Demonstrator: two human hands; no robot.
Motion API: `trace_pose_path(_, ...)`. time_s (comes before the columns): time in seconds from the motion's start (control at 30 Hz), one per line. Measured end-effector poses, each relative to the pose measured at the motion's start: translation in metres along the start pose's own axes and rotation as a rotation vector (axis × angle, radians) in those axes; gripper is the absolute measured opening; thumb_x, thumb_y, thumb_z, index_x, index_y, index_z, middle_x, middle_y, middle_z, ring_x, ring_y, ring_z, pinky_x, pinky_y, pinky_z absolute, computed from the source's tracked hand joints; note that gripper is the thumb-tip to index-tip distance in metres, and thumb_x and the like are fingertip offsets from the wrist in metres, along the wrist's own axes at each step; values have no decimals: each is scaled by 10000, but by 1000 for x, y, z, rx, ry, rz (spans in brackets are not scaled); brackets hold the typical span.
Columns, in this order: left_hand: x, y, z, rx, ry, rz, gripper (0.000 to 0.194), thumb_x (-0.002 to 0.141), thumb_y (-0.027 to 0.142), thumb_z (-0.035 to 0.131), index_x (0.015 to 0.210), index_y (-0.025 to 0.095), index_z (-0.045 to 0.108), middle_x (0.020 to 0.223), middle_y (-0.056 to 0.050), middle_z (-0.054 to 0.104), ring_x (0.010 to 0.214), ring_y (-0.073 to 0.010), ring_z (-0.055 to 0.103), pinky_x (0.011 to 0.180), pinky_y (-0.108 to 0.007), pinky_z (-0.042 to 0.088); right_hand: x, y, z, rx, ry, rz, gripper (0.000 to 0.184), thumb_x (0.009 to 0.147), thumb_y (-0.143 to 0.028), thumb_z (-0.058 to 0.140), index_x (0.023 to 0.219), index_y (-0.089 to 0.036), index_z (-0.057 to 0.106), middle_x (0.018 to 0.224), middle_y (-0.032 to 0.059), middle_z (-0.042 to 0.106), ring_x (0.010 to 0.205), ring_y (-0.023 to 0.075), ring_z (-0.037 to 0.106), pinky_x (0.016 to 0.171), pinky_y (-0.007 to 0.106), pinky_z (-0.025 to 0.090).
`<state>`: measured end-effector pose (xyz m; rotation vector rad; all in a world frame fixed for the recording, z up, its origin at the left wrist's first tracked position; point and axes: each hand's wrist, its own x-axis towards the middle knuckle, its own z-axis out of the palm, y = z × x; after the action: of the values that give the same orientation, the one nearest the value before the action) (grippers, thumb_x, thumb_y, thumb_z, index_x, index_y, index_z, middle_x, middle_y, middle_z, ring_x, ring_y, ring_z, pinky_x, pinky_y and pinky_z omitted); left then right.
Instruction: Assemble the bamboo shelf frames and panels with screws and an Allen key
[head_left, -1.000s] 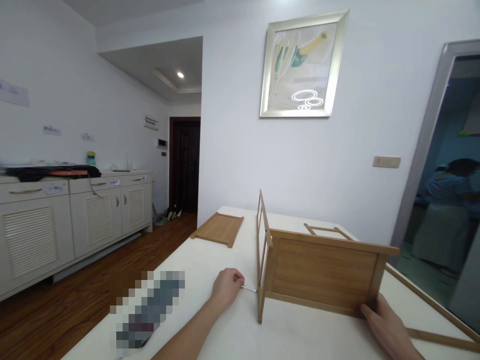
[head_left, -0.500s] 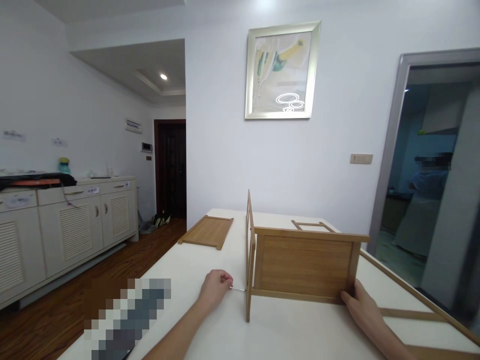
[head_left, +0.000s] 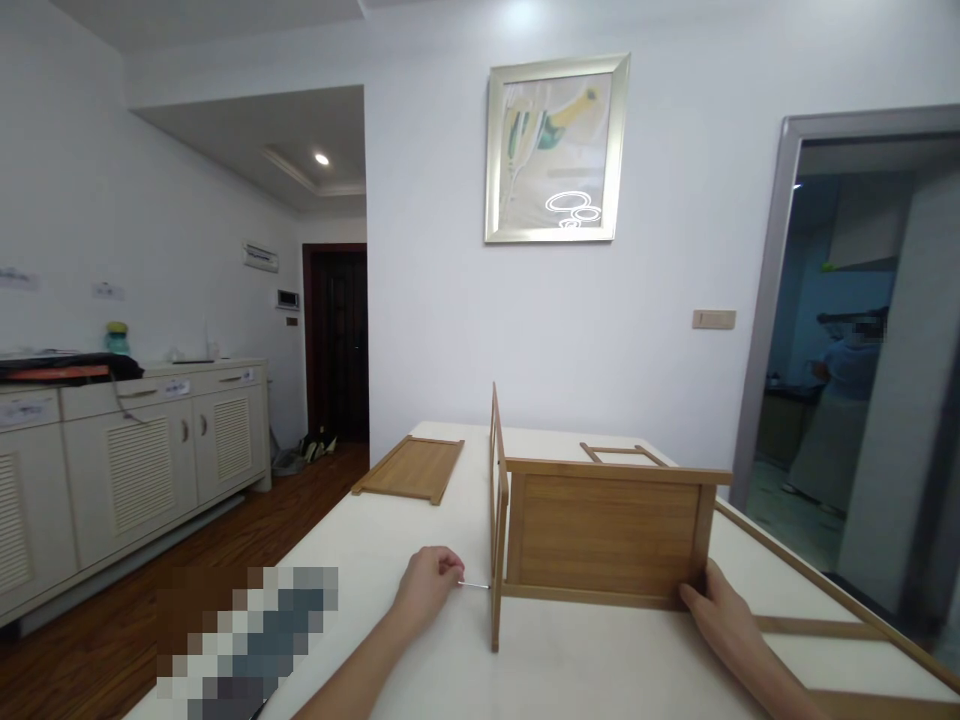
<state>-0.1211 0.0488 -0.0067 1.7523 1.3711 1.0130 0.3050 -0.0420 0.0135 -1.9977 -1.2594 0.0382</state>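
Observation:
My left hand (head_left: 433,578) pinches a thin metal rod, perhaps a hex key (head_left: 474,585). Its far end meets the lower part of an upright wooden frame (head_left: 496,560), seen nearly edge-on. Against that frame's right side stands a brown wooden panel (head_left: 607,530) on its long edge, with rails along top and bottom. My right hand (head_left: 716,610) grips the panel's lower right corner, thumb in front and the other fingers hidden behind it. Both wooden pieces rest on a white table (head_left: 570,660).
Another wooden panel (head_left: 412,468) lies flat at the table's far left. A small wooden frame (head_left: 622,454) lies at the back, and a longer frame (head_left: 825,628) along the right side. A pixelated dark object (head_left: 277,630) is at the left edge. Through the doorway stands a person (head_left: 840,400).
The camera view has shifted slightly. My left hand still holds the rod against the upright frame, and my right hand keeps its grip on the panel.

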Motion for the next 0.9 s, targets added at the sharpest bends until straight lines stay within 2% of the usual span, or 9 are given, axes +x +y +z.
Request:
trace_pose_path(0.17, -1, 0, 0, -27, -26, 8, 157, 697, 213, 554, 728, 131, 685, 623, -19, 668, 464, -118, 535, 488, -239, 382, 1, 2, 1, 6, -1, -13, 450, 694, -279, 462, 1126, -182, 541, 953, 70, 712, 918, 266, 655, 800, 332, 476)
trace_pose_path(0.27, -2, 2, -1, -37, -44, 17, 145, 694, 207, 563, 722, 124, 678, 580, -6, 643, 465, -113, 539, 492, -230, 388, 2, 3, 2, 14, -3, -16, 441, 690, -277, 458, 1115, -186, 534, 941, 66, 709, 924, 267, 652, 813, 334, 473)
trace_pose_path(0.5, -2, 4, -1, 34, -54, 2, 182, 742, 214, 531, 807, 129, 678, 682, -27, 697, 431, -100, 511, 440, -222, 353, 0, -1, 0, 15, -36, -6, 439, 710, -283, 417, 1118, -151, 509, 997, 119, 689, 951, 291, 638, 836, 359, 467)
trace_pose_path(0.6, -3, 6, -2, 97, -43, 8, 168, 747, 192, 529, 805, 141, 679, 682, -24, 701, 489, -117, 554, 480, -224, 364, -1, -2, -1, 30, -15, -14, 446, 694, -264, 446, 1125, -173, 518, 979, 88, 699, 964, 280, 638, 846, 350, 463)
trace_pose_path(0.73, -7, 11, -5, 202, -16, 35, 126, 733, 191, 563, 731, 173, 688, 697, -19, 700, 672, -158, 620, 622, -240, 392, -2, -2, 0, 18, -8, -5, 436, 694, -249, 470, 1122, -189, 527, 942, 56, 704, 956, 266, 644, 837, 338, 465)
trace_pose_path(0.8, -9, 13, -6, 253, 7, 44, 117, 729, 189, 575, 727, 183, 692, 765, -27, 707, 751, -172, 620, 688, -254, 383, -2, -2, 0, 11, -13, -2, 429, 702, -244, 462, 1123, -184, 525, 944, 59, 702, 951, 263, 645, 831, 334, 466)
trace_pose_path(0.9, -9, 14, -6, 297, 7, 40, 119, 747, 189, 568, 728, 180, 685, 794, -35, 707, 768, -172, 612, 695, -254, 371, -2, -3, 0, 2, -24, -2, 432, 718, -241, 431, 1132, -147, 512, 965, 93, 694, 954, 268, 641, 824, 334, 467)
